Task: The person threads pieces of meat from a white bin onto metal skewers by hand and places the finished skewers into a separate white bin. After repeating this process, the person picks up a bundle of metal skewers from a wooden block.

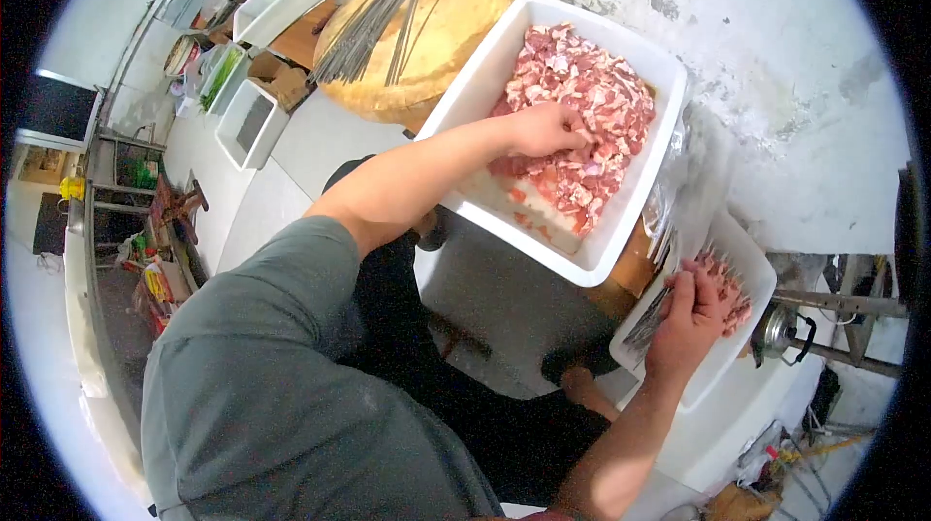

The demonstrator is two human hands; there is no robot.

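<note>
A large white tub [448, 118] holds a heap of raw cut meat [592, 84], with pinkish liquid at its near end. My left hand [548, 131] reaches over the tub's side, its fingertips pinched together on a piece of meat in the heap. Lower right, my right hand [687, 322] is over a smaller white tray [716, 380], its fingers curled. Under and beside it lie metal skewers threaded with meat [729, 293], their bare ends [642, 332] pointing left. Whatever the right fingers grip is hidden by the hand.
Bare metal skewers [373, 31] lie on a round wooden block [456, 21] left of the tub. Clear plastic bags [693, 167] hang between tub and tray, against the wall. A metal kettle [773, 332] stands right of the tray. White bins [250, 123] sit at far left.
</note>
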